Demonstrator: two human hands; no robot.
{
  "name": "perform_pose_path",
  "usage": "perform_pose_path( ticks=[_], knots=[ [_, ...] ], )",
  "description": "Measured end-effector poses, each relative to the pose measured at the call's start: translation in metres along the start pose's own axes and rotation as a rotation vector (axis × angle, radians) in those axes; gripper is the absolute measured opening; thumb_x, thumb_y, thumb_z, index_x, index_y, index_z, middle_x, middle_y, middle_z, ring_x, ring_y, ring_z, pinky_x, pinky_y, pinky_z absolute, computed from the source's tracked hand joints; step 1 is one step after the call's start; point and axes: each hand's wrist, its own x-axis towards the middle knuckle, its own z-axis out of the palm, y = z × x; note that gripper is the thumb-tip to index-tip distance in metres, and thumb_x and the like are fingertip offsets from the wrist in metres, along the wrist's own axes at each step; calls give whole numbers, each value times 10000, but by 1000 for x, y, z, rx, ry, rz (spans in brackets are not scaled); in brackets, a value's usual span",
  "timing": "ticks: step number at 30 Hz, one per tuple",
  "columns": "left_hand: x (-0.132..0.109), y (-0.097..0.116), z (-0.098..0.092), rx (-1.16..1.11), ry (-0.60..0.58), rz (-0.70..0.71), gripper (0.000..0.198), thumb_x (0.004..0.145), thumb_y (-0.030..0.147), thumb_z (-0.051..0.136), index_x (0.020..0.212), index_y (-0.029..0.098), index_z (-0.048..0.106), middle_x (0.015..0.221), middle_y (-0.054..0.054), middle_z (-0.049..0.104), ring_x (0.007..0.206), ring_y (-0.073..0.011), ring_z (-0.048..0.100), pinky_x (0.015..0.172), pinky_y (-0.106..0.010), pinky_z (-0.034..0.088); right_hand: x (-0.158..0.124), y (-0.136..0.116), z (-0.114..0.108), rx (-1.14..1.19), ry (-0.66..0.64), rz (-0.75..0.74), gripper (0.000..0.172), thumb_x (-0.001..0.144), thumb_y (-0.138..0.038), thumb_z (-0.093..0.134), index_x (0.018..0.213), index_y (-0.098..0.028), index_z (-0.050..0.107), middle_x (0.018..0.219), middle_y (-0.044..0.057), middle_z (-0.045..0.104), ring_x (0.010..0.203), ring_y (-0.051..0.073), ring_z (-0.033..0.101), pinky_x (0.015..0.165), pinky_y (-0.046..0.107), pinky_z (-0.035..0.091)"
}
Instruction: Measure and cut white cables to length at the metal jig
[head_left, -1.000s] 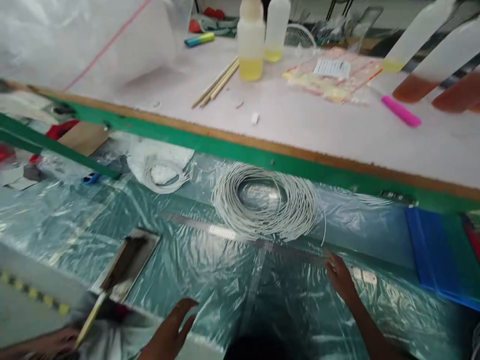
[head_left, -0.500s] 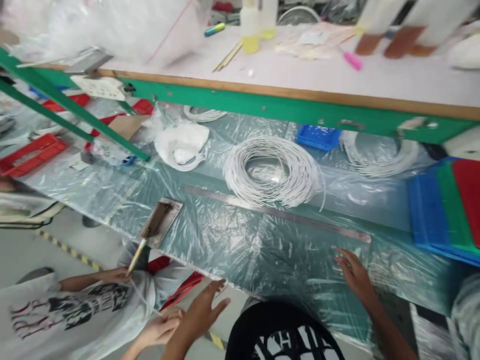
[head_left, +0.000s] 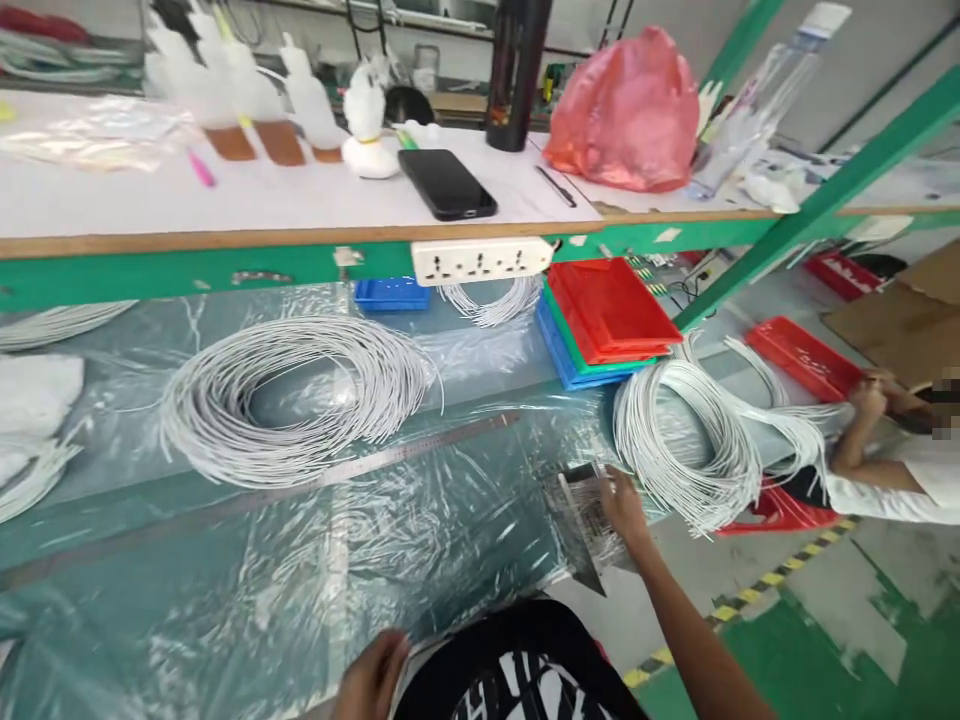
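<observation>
Squeeze bottles (head_left: 310,112): brown liquid (head_left: 280,145) inside. Metal stand (head_left: 587,520): worktop's (head_left: 420,530) near edge, long axis towards edge. Right hand (head_left: 626,512): clamped on stand. Left hand (head_left: 375,675): cannot tell.

Slight blur — glare on plastic sheeting (head_left: 390,545)

From metal piece (head_left: 589,515), noted ruler (head_left: 352,467) at nine o'clock, wire coil (head_left: 367,375) at ten, trays (head_left: 615,315) at twelve, second coil (head_left: 697,490) at two.

Your right hand (head_left: 624,505) went from near the ruler (head_left: 420,455) to that metal holder's (head_left: 583,508) edge, and your view swung right.
</observation>
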Motion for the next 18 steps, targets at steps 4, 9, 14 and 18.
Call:
perform_pose_path(
  ticks=[4, 9, 14, 18],
  knots=[
    [78, 83, 101, 23, -258, 168, 401, 920, 501, 434, 668, 215, 559, 657, -27, 622, 654, -198, 596, 678, -300, 470, -10, -8, 12, -125, -96, 106, 409, 995, -398, 332, 1225, -124, 531, 1130, 188, 669, 935, 311, 667, 798, 434, 500],
    [126, 120, 196, 72, -480, 114, 182, 857, 276, 480, 719, 197, 568, 712, -38, 636, 715, -194, 592, 753, -323, 437, -7, -19, 7, -200, -131, 130, 323, 1028, -348, 331, 1205, -134, 497, 1139, 164, 662, 990, 307, 666, 776, 374, 477],
    [136, 131, 234, 70, -512, 148, 221, 896, 303, 425, 750, 190, 547, 757, -52, 643, 745, -190, 591, 743, -317, 445, -1, -21, 0, -212, -118, 115, 268, 1032, -324, 355, 1145, -138, 510, 1096, 139, 664, 1000, 288, 664, 728, 333, 480],
    [140, 129, 250, -95, -516, 157, 437, 895, 579, 417, 675, 207, 484, 635, -14, 555, 644, -181, 538, 666, -312, 431, 2, -22, 0, -226, -91, 95, 238, 1031, -306, 374, 1135, -150, 519, 1041, 117, 670, 995, 266, 667, 676, 299, 479]
  ],
)
